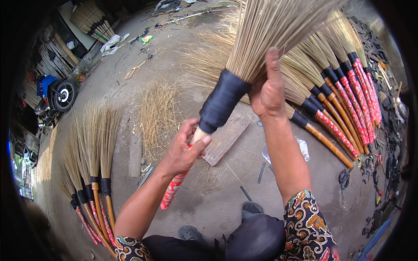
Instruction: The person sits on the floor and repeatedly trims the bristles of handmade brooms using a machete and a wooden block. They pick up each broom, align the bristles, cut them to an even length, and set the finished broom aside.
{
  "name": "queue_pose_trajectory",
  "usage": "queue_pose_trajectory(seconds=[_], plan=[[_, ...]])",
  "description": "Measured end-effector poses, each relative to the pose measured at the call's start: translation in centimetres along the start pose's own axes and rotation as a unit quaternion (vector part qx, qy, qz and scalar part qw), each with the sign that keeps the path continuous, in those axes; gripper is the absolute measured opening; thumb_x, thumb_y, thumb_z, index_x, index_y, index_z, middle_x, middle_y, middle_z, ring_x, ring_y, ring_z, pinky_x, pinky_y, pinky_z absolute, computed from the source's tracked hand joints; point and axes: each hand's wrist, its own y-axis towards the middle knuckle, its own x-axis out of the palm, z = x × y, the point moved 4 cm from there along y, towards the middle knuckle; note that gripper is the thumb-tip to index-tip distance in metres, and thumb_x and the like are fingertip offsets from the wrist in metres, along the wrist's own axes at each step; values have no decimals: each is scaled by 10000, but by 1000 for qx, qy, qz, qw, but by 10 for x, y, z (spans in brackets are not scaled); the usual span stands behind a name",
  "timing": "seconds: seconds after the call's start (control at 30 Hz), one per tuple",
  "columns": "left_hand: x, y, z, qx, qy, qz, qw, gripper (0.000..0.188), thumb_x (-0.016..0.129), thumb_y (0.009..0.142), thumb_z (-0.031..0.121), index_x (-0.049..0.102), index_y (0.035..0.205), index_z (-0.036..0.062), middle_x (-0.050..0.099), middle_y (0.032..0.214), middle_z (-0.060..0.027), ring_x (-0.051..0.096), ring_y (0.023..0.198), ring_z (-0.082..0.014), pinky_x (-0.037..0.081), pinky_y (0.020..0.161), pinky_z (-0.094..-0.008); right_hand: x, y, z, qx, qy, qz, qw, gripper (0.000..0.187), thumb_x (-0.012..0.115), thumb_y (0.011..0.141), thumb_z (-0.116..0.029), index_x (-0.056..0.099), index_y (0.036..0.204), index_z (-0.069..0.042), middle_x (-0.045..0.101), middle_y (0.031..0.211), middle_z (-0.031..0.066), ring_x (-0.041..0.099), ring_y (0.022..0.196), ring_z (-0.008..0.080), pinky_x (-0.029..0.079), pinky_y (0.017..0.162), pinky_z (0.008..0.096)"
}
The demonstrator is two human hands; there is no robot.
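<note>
A stick broom [224, 100] is held up at a slant in front of me, its fan of thin tan bristles toward the top. Black rubber-like wrapping binds the bristles to a pale handle covered lower down in red and white patterned wrap. My left hand [186, 150] is closed round the handle just below the black binding. Beside the bristle base is my right hand [267, 91], with one digit stretched upward and the palm turned to the bristles. Its other fingers are partly hidden behind the broom.
Finished-looking brooms [335, 104] lie fanned out at right; more brooms [98, 174] are at left. Loose bristles [159, 117], a wooden board [226, 139] and scissors [344, 178] lie on the floor. Black scraps [387, 117] line the right edge. A motorcycle [56, 95] stands at far left.
</note>
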Motion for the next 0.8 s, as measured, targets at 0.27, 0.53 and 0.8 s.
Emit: queue_pose_trajectory(seconds=[0.27,0.53,0.8], plan=[[-22,-12,-40,-101,77,4,992,1026,779,880,621,352,1571,-6,483,1515,-254,577,1321,-373,488,1098,-478,-45,-122,98,204,80,187,958,741,749,948,-537,520,1424,-18,677,1275,137,693,1132,252,615,943,429],[25,94,-8,-52,118,-102,986,1138,894,752,588,393,1539,-63,576,1402,-258,541,1350,-347,455,1132,-478,-1,-231,131,328,-24,52,943,732,803,956,-321,406,1470,16,581,1339,125,602,1237,210,535,1041,380],[15,100,-30,-253,291,-85,919,330,683,917,209,645,1096,-66,694,775,-91,691,667,-195,568,651,-381,-15,-239,152,379,-109,-65,917,962,841,900,-429,302,1529,61,539,1401,221,523,1368,332,447,1144,459]])
